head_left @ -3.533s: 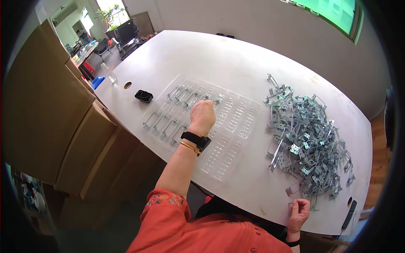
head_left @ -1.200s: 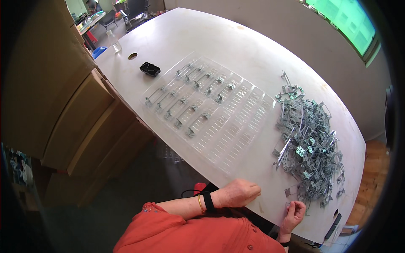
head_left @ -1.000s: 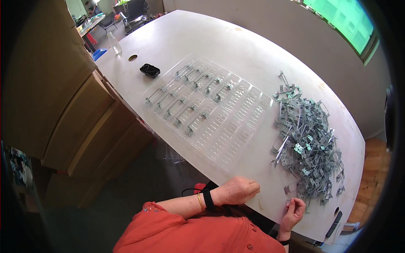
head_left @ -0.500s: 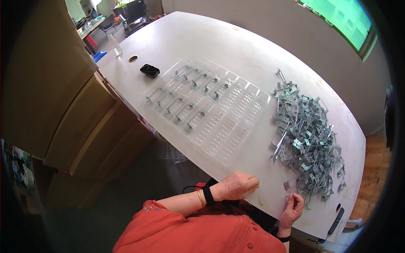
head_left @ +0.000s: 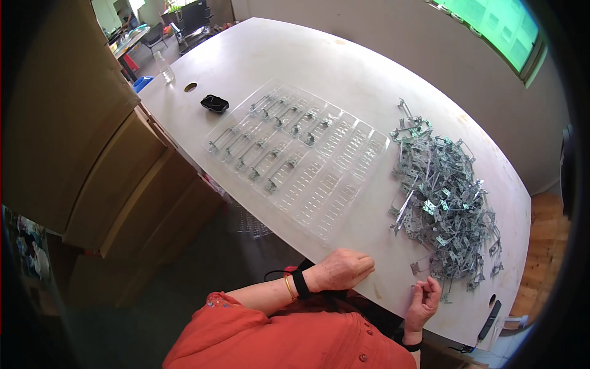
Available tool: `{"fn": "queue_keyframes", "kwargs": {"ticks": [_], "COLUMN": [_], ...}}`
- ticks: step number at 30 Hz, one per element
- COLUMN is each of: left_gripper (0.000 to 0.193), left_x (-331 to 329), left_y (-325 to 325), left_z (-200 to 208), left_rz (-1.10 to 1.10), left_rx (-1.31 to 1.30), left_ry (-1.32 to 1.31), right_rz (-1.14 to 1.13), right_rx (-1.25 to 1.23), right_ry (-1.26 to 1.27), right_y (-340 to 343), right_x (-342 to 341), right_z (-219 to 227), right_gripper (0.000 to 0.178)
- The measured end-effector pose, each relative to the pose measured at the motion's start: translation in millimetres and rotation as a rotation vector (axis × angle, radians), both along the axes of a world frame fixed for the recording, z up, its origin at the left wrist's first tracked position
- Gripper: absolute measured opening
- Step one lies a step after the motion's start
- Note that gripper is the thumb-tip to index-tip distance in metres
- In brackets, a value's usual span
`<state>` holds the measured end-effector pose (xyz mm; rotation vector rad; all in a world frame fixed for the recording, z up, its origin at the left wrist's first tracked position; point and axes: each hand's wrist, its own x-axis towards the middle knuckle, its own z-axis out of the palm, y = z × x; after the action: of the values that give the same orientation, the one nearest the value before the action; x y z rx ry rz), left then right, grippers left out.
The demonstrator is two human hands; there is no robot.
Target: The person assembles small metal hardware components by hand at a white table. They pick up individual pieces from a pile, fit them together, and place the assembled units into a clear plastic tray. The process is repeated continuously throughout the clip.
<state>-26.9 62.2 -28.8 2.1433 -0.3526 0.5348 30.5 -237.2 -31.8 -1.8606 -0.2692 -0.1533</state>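
Note:
My left hand (head_left: 342, 269) rests at the table's near edge with its fingers curled in. Whatever it may hold is hidden by the fingers. To its right, my right hand (head_left: 423, 302) is raised at the same edge, thumb and fingers bent towards each other; anything between them is too small to make out. Just beyond it lies a large tangled pile of grey metal brackets with thin rods (head_left: 445, 203). A clear plastic tray (head_left: 335, 184) with slotted compartments lies left of the pile. Several similar metal brackets (head_left: 251, 157) sit in two rows in its left part.
A small black dish (head_left: 214, 104) and a clear glass bottle (head_left: 165, 67) stand on the white table (head_left: 295, 52) at the far left. Stacked cardboard boxes (head_left: 117, 184) rise along the left side. A dark, flat bar (head_left: 490, 321) lies near the right corner.
The whole view has shifted very slightly. My right hand's fingers have moved a little, and its thumb has eased slightly away from the fingertips. Brackets and tray stay put.

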Motion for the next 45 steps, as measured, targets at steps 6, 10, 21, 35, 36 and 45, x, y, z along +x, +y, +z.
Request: {"fn": "queue_keyframes", "kwargs": {"ticks": [6, 10, 21, 35, 36, 45], "left_gripper": [0.011, 0.018, 0.01, 0.005, 0.004, 0.006], "left_x": [0.3, 0.1, -0.5, 0.3, 0.9, 3.9], "left_y": [0.0, -1.5, 0.8, -1.0, -1.0, -15.1], "left_z": [-0.1, 1.1, 4.0, 13.1, 12.9, 28.5], "left_rz": [0.002, 0.001, 0.001, 0.036, 0.035, 0.232], "left_rx": [0.006, -0.012, 0.02, 0.039, 0.048, -0.145], "left_ry": [0.0, 0.024, -0.005, 0.055, 0.049, 0.379], "right_rz": [0.063, 0.055, 0.011, 0.101, 0.104, 0.169], "right_rx": [-0.105, -0.049, -0.022, -0.026, -0.035, 0.023], "right_ry": [-0.029, 0.009, 0.039, 0.043, 0.043, 0.088], "right_y": [-13.3, -10.5, 1.3, 7.4, 6.9, 3.2], "right_x": [1.8, 2.2, 3.8, 3.6, 3.8, 5.5], "right_z": [-7.1, -7.1, 1.9, 17.9, 17.7, 19.5], "right_gripper": [0.016, 0.012, 0.01, 0.011, 0.011, 0.012]}}
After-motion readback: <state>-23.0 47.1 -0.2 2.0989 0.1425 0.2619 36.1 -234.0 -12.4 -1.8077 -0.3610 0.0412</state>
